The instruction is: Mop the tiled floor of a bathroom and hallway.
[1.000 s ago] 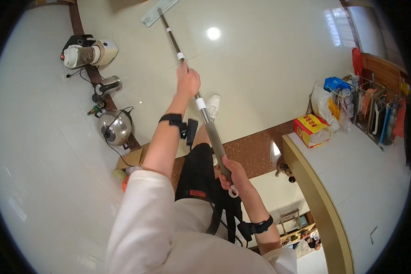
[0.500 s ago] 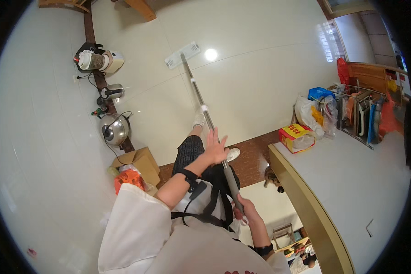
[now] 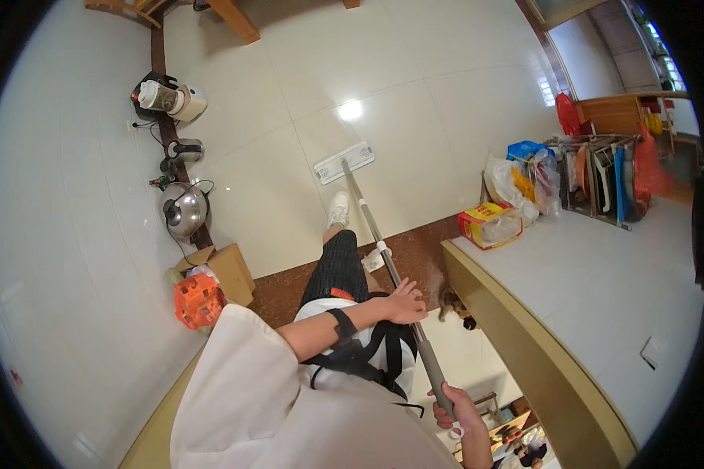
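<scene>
A flat mop slants across the middle, its white rectangular head lying on the tiled floor just ahead of my shoe. My right hand is wrapped round the grey grip at the pole's near end. Farther up, my left hand lies over the metal pole with its fingers bent round it; the thumb's hold is partly hidden. One foot in a white shoe stands forward, close behind the mop head.
Along the left wall stand a blender-like appliance, a kettle, a steel lidded pot, a cardboard box and an orange bag. Bags and a rack stand right. A brown furry animal sits by the yellowish wall edge.
The mop head has come back toward my feet and slightly right. My right hand has moved down and right with the grip. My left hand, spread before, now bends round the pole.
</scene>
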`<state>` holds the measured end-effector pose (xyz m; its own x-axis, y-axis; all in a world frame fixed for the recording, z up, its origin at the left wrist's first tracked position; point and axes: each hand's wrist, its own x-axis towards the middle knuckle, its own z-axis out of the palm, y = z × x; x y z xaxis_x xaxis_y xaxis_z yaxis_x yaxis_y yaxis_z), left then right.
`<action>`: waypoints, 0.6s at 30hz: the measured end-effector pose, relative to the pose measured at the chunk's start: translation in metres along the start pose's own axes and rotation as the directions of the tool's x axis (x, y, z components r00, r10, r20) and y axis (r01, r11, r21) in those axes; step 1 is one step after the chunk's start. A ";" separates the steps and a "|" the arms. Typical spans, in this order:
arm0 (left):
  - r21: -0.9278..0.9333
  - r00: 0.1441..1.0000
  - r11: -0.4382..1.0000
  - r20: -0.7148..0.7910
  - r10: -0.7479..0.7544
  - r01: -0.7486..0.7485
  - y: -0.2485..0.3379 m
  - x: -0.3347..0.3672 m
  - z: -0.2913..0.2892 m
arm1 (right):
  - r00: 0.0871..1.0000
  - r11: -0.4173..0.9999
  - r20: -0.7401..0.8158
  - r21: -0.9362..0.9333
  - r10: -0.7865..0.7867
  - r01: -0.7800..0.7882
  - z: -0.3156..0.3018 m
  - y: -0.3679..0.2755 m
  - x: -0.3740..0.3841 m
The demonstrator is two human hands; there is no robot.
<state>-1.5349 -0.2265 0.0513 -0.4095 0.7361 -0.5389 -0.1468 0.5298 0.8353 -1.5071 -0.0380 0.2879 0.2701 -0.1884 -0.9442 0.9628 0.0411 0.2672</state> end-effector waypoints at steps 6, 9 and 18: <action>0.474 0.955 0.854 -0.286 -0.080 0.213 -0.057 0.000 -0.081 | 0.982 0.964 0.003 -0.190 -0.187 0.184 0.045 -0.063 0.082; 0.189 0.690 0.905 -0.710 -0.142 0.380 -0.110 -0.003 -0.139 | 0.970 0.961 0.093 -0.146 -0.225 0.237 0.081 -0.126 0.125; -0.359 0.244 0.878 -0.863 -0.442 0.317 -0.211 0.021 -0.325 | 0.913 0.849 0.173 -0.336 -0.370 0.408 0.191 -0.327 0.195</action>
<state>-1.8054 -0.4593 -0.1009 -0.8125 -0.4181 -0.4062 -0.5822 0.5468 0.6018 -1.7711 -0.2752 0.0531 -0.1116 -0.3570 -0.9274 0.9315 0.2875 -0.2228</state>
